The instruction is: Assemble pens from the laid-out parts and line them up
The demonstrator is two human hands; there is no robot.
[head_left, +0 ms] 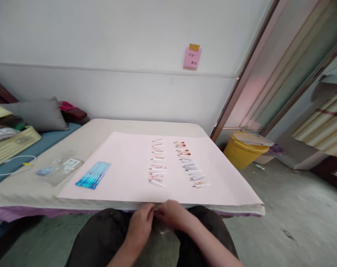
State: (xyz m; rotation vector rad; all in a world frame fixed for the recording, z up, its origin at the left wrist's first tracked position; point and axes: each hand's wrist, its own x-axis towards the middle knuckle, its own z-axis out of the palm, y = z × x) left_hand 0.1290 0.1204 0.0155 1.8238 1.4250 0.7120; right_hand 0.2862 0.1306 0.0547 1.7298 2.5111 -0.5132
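Reading the pink note [192,58] taped to the white wall [124,37], we make out a handwritten 95 at most; the rest is too small. Our left hand [143,218] and right hand [172,214] nearly meet at the worktop's [140,126] near edge, fingers curled inward; we cannot tell what they grip, though something clear [163,229] shows beneath. Beyond them, slender white and brown-ended pens [157,173] lie in two columns on smooth pink paper [129,167], with glossy blue pens [93,175] side by side at left.
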